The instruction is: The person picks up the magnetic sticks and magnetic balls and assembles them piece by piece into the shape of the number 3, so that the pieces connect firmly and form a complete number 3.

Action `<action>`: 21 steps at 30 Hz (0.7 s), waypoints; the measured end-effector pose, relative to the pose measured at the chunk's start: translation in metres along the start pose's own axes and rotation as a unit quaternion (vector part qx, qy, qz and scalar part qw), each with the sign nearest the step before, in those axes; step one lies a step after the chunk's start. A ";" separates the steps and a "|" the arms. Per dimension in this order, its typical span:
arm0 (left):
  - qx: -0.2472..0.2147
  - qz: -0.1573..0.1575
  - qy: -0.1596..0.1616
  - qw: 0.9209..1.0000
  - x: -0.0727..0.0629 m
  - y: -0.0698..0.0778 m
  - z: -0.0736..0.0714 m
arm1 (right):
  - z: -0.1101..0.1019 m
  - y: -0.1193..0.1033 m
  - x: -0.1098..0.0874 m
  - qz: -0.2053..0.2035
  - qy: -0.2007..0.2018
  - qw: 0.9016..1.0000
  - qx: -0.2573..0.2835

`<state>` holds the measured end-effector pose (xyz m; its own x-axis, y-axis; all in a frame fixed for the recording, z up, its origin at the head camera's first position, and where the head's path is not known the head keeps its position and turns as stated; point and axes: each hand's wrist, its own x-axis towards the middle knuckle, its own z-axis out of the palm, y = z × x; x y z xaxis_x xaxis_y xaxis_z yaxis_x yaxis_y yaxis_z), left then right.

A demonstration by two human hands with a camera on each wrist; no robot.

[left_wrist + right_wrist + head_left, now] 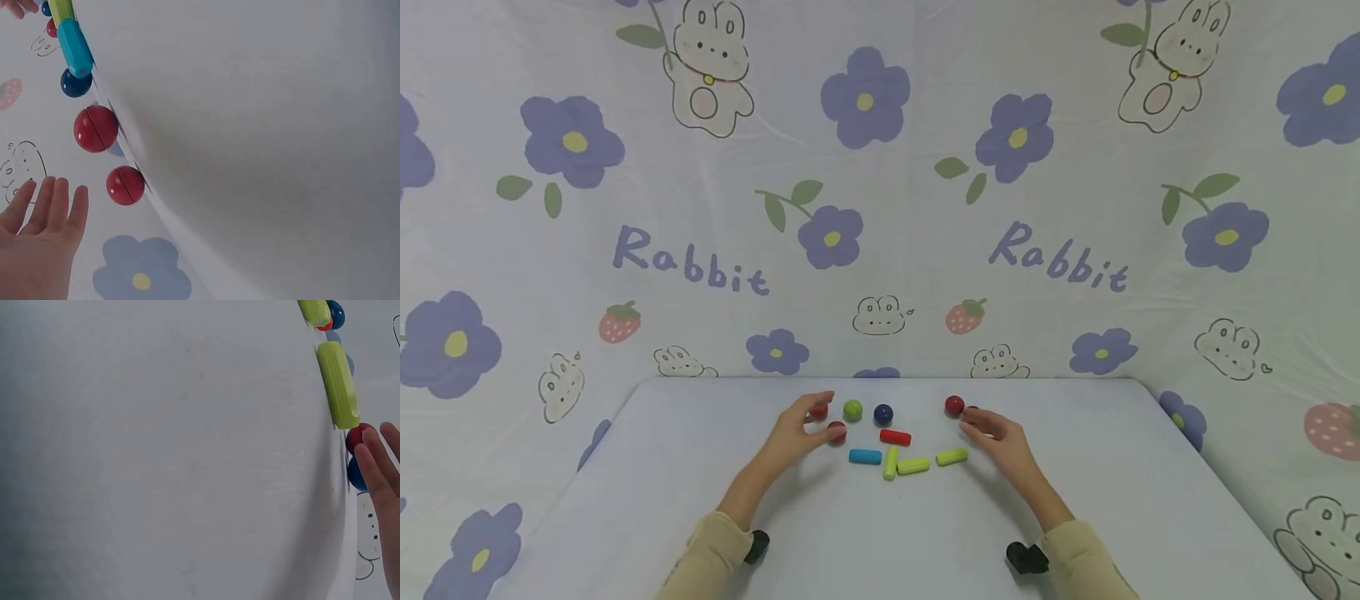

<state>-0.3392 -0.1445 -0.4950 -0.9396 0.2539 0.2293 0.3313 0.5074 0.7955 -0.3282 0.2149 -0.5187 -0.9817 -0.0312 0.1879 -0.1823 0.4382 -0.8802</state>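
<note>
In the head view my left hand [792, 435] is held around two red balls, the far one [820, 412] partly behind the fingers and the near one [837, 432] by the thumb tip. The left wrist view shows that hand [49, 228] with straight, spread fingers, apart from both red balls [125, 185]. On the other side, my right hand [998, 442] has its fingertips close to a red ball [954, 406]; another ball behind the fingers is mostly hidden. In the right wrist view, extended fingers [374, 472] overlap a red ball [355, 436] and a blue ball [355, 474].
Between the hands lie a green ball [853, 410], a dark blue ball [883, 414], a red stick [895, 437], a blue stick [865, 457] and yellow-green sticks [913, 467]. The white table [880, 542] ends at a patterned cloth [910, 167].
</note>
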 end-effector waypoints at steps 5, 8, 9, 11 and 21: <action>0.001 0.032 -0.014 0.999 -0.002 0.005 0.008 | 0.002 0.005 -0.007 0.031 -0.031 0.999 0.023; 0.006 0.041 -0.027 0.999 -0.002 0.008 0.013 | 0.002 0.006 -0.010 0.043 -0.044 0.997 0.038; 0.002 0.039 -0.035 0.999 -0.002 0.010 0.014 | 0.002 0.006 -0.010 0.045 -0.047 0.997 0.042; -0.008 0.032 -0.050 0.998 -0.003 0.013 0.015 | 0.003 0.007 -0.011 0.045 -0.051 0.997 0.046; -0.037 0.022 -0.103 0.994 -0.002 0.013 0.025 | 0.006 0.012 -0.015 0.055 -0.055 0.996 0.055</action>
<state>-0.3306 -0.1174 -0.4991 -0.8845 0.4414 0.1507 0.3569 0.4324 0.8280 -0.3159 0.2155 -0.5342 -0.9950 -0.0889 0.0451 -0.0732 0.3440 -0.9361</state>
